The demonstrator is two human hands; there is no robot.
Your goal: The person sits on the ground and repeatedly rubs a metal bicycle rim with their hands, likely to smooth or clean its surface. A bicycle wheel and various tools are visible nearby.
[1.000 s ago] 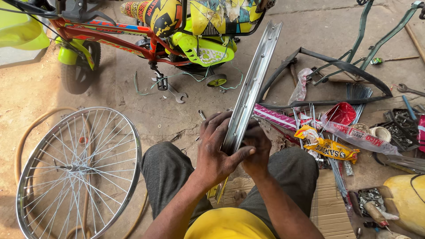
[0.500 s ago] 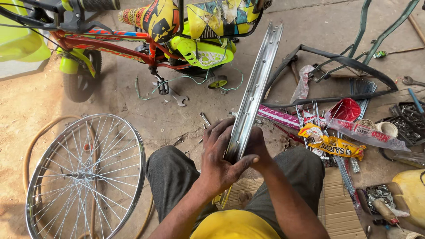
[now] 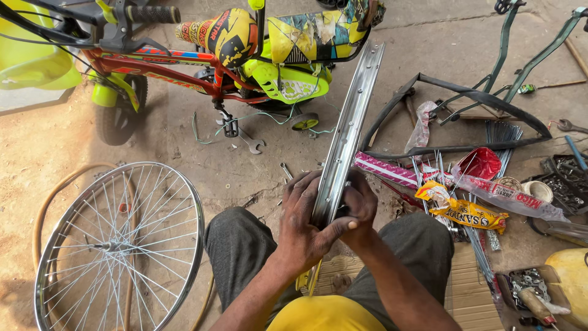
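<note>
A bare silver bicycle rim [image 3: 349, 129] stands on edge between my knees, running away from me toward the small bicycle. My left hand [image 3: 306, 224] wraps its near part from the left, thumb across the rim's face. My right hand [image 3: 361, 202] grips the same spot from the right, fingers curled behind the metal. Both hands meet on the rim just above my lap. The lowest part of the rim is hidden by my hands and legs.
A spoked wheel [image 3: 119, 245] lies flat at the left. A red and yellow child's bicycle [image 3: 233, 55] stands beyond. Loose spokes [image 3: 474, 245], colourful packets [image 3: 465, 211], a black tyre [image 3: 465, 122], a spanner [image 3: 251, 144] and boxes of small parts [image 3: 566, 184] crowd the right.
The view has shifted a little; the spoked wheel sits further right in view. My hands keep the same grip on the rim, which leans slightly more upright.
</note>
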